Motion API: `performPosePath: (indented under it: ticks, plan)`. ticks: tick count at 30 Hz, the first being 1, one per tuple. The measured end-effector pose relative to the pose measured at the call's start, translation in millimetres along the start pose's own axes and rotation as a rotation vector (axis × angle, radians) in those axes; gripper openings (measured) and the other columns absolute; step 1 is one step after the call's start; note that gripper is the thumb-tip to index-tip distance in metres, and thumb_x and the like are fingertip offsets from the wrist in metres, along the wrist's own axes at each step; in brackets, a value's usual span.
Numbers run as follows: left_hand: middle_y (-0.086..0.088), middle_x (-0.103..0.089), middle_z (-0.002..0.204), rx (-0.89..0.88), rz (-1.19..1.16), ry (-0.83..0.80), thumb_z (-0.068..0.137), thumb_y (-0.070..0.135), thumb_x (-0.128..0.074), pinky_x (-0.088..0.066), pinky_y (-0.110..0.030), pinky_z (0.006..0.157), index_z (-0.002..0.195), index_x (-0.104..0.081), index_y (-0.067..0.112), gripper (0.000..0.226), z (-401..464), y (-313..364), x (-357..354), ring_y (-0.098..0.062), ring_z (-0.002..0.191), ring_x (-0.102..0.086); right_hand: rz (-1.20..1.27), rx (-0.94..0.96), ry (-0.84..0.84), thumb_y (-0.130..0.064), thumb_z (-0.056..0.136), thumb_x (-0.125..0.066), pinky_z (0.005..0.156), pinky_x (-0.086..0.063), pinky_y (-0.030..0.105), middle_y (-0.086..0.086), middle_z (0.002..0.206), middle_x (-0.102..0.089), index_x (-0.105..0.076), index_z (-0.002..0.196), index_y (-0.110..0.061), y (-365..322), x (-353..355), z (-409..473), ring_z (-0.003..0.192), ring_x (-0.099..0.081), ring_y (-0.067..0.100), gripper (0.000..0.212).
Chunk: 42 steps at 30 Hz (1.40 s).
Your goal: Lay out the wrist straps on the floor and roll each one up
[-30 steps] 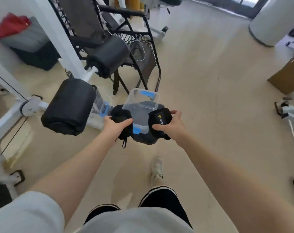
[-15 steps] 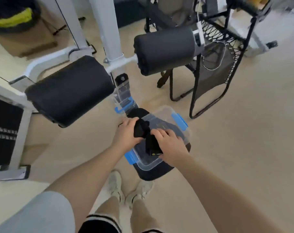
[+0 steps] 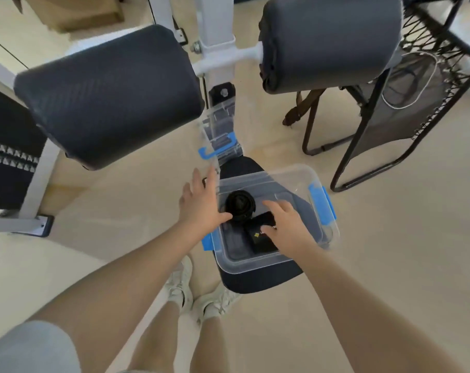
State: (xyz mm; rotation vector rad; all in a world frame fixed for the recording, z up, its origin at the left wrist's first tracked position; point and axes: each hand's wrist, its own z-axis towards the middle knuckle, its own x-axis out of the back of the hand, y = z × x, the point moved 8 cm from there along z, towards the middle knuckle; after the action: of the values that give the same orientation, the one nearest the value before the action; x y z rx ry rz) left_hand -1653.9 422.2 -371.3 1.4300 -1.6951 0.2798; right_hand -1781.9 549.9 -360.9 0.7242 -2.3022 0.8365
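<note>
Two rolled black wrist straps lie inside a clear plastic box (image 3: 258, 261) with blue latches, which rests on a dark padded seat (image 3: 255, 281). One rolled strap (image 3: 239, 205) lies on end at the box's far left. The other strap (image 3: 259, 239), with a yellow logo, lies nearer me. My left hand (image 3: 201, 203) hovers at the box's left rim with fingers spread, holding nothing. My right hand (image 3: 285, 222) is over the box with fingers apart, just above the logo strap, part of which it hides.
The box's clear lid (image 3: 220, 133) with a blue latch stands propped behind the box. Two black roller pads (image 3: 107, 95) of a white gym machine (image 3: 215, 30) hang above. A black folding chair frame (image 3: 363, 146) is at right. My shoes (image 3: 180, 286) stand on beige floor.
Both hands held the rolled straps a second ago, carried them to the box and have let them go inside it. The view has tilted down and closer to the box.
</note>
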Motion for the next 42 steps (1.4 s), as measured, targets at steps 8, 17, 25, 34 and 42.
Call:
performPosePath:
  ticks: [8, 17, 25, 34, 42]
  plan:
    - [-0.014, -0.059, 0.116, 0.33, -0.441, -0.025, 0.09, 0.037, -0.056, -0.048, -0.038, 0.086, 0.13, -0.033, 0.011, 0.053, -10, -26, -30, -0.033, 0.1, -0.058, -0.097, -0.21, -0.01, -0.053, 0.085, -0.057, 0.11, -0.027, 0.049, 0.009, 0.151, -0.025, -0.023, 0.145, -0.018, 8, -10, 13, 0.139, -0.024, 0.033, 0.077]
    - [-0.012, -0.051, 0.123, -0.073, -0.342, 0.037, 0.087, 0.018, -0.059, -0.048, -0.036, 0.076, 0.14, -0.019, 0.027, 0.067, -8, -2, -9, -0.027, 0.087, -0.059, 0.129, -0.236, -0.119, -0.048, 0.084, -0.062, 0.095, -0.042, 0.036, 0.011, 0.134, -0.05, -0.041, 0.134, -0.009, 6, -17, 29, 0.118, -0.05, 0.028, 0.066]
    - [-0.007, -0.058, 0.112, -0.059, -0.497, -0.122, 0.086, 0.015, -0.061, -0.049, -0.032, 0.084, 0.141, -0.021, 0.037, 0.072, 1, -11, -10, -0.023, 0.096, -0.06, -0.09, -0.054, -0.022, -0.046, 0.082, -0.065, 0.098, -0.039, 0.042, 0.009, 0.136, -0.043, -0.023, 0.14, -0.012, -51, -28, 42, 0.119, -0.05, 0.03, 0.079]
    - [-0.001, -0.048, 0.117, 0.075, -0.66, -0.331, 0.087, 0.03, -0.066, -0.048, -0.033, 0.09, 0.146, -0.021, 0.032, 0.074, -2, -32, -22, -0.019, 0.106, -0.055, 0.73, -0.368, -0.112, -0.036, 0.075, -0.07, 0.101, -0.043, 0.05, 0.004, 0.106, -0.063, -0.047, 0.115, -0.024, 3, -34, 45, 0.103, -0.059, 0.027, 0.048]
    - [-0.011, -0.06, 0.108, 0.222, -0.836, -0.362, 0.091, 0.026, -0.061, -0.057, -0.026, 0.061, 0.117, -0.046, 0.029, 0.031, -8, -37, -31, -0.018, 0.075, -0.07, 0.778, -0.531, -0.046, -0.02, 0.086, -0.064, 0.095, -0.047, 0.046, 0.01, 0.129, -0.052, -0.029, 0.143, -0.024, 18, -42, 46, 0.108, -0.055, 0.031, 0.068]
